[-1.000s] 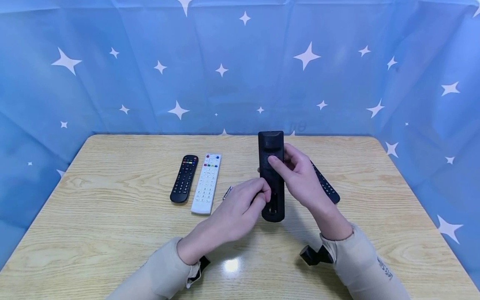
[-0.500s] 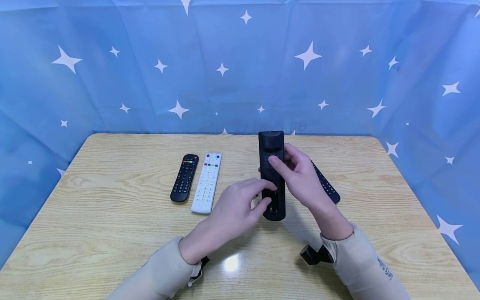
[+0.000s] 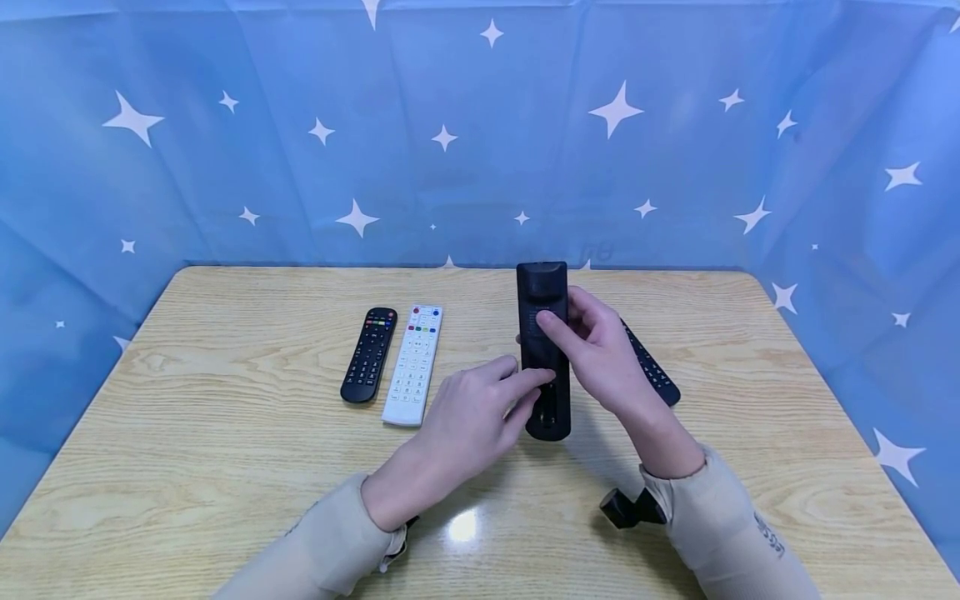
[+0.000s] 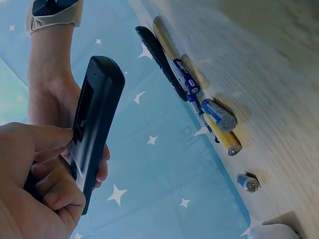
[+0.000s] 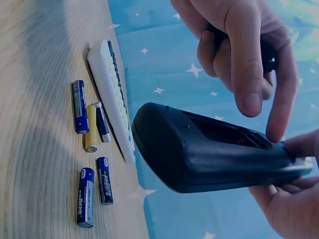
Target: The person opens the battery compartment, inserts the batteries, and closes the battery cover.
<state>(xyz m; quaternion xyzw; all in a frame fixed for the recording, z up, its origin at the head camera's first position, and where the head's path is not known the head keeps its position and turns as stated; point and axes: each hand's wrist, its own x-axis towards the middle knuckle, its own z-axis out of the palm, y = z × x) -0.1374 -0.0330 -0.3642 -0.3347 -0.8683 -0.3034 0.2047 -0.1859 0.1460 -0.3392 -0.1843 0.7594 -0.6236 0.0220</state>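
Note:
My right hand [image 3: 606,358] grips a black remote control [image 3: 544,287] upright above the table, back side facing me, thumb across its back and fingers behind. Near the lower end its battery compartment [image 5: 219,130] lies uncovered, with a metal spring [image 4: 82,122] in it. My left hand [image 3: 472,408] is at the compartment, index fingertip touching its edge and thumb just below. The curled other fingers of that hand hold a black piece [image 5: 269,54] that looks like the battery cover, mostly hidden by the fingers.
Several loose batteries, among them a blue one [image 5: 85,196] and a yellow one [image 5: 90,128], lie on the wooden table [image 3: 225,467]. To the left are a black remote [image 3: 367,358] and a white remote [image 3: 412,367]. Another black remote [image 3: 656,371] is partly behind the right forearm.
The left hand's index finger has straightened from a curled pose and moved right onto the compartment edge, while its thumb shifted slightly. The right hand and the remote stay almost still.

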